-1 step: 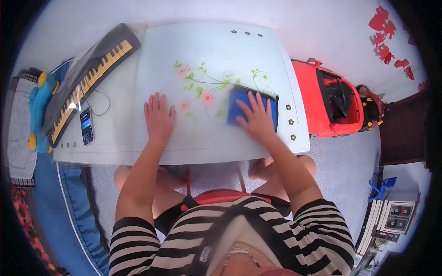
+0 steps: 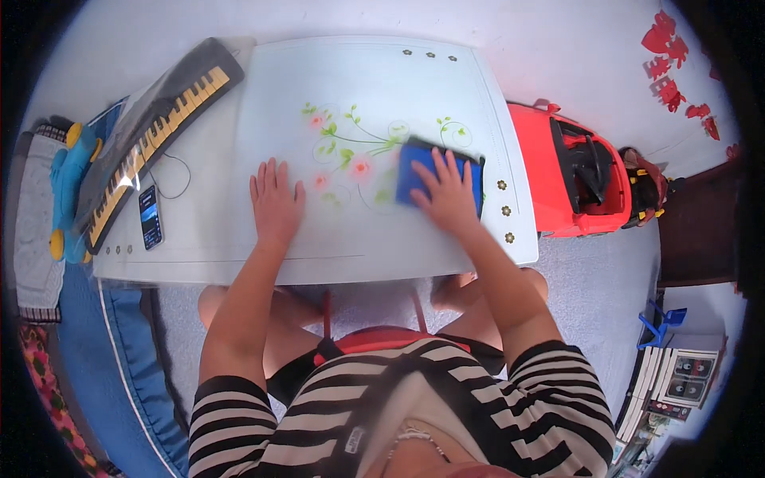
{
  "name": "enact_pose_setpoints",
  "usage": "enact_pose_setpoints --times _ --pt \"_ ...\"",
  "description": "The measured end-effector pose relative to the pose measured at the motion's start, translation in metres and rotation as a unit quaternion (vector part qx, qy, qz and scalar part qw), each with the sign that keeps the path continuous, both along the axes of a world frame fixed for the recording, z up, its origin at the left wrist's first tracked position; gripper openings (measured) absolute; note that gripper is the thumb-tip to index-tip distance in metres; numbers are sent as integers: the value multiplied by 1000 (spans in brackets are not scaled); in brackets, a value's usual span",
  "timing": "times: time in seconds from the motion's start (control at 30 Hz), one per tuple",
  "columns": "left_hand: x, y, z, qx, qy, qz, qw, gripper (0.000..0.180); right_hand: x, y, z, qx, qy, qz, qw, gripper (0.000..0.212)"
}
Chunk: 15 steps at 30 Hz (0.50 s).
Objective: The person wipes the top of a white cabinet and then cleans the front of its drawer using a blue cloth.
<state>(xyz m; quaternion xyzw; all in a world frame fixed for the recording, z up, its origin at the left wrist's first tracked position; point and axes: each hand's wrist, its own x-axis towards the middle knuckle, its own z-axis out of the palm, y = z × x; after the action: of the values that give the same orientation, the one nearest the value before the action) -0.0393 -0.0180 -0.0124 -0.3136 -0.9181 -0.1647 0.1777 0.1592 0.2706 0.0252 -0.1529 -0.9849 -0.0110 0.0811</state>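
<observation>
My left hand (image 2: 276, 205) lies palm down on the white table (image 2: 343, 76), fingers stretched out, holding nothing. My right hand (image 2: 446, 195) rests flat with spread fingers on a flat blue rectangular piece with a black edge (image 2: 409, 187); whether it is a folded cloth or a pouch, I cannot tell. The hand hides part of it. Between my hands the tabletop carries a printed pattern of pink flowers (image 2: 361, 168) and green leaves, which the blue piece partly covers on the right.
A keyboard (image 2: 163, 131) in clear plastic slants along the table's left side, near a phone (image 2: 150, 217) and a thin cable (image 2: 188, 179). Beyond the right edge stands a red toy car (image 2: 535, 171). A blue plush toy (image 2: 73, 187) sits at far left.
My right hand and the blue piece are slightly farther from me. My left hand stays in place.
</observation>
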Motion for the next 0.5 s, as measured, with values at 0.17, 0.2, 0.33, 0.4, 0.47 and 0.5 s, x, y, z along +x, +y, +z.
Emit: enact_pose_setpoints --times 0.17,0.2,0.33,0.4,0.47,0.5 --pt "-4 -5 -3 -13 -8 11 1000 53 -83 66 -19 24 24 -36 999 60" --pt "-3 -5 -2 -17 -14 14 1000 53 -98 78 -18 22 12 -47 999 62" --pt "-1 -2 6 -35 -23 26 999 53 -142 104 -8 -6 -28 -104 994 65" --pt "-1 -1 4 -34 -45 18 998 53 -153 100 -3 -18 -33 -119 992 66" --pt "2 0 4 -32 -50 22 998 53 -153 91 -7 -31 -39 -146 988 67" --pt "2 1 4 -31 -59 23 998 53 -149 84 -10 -27 -35 -130 991 67"
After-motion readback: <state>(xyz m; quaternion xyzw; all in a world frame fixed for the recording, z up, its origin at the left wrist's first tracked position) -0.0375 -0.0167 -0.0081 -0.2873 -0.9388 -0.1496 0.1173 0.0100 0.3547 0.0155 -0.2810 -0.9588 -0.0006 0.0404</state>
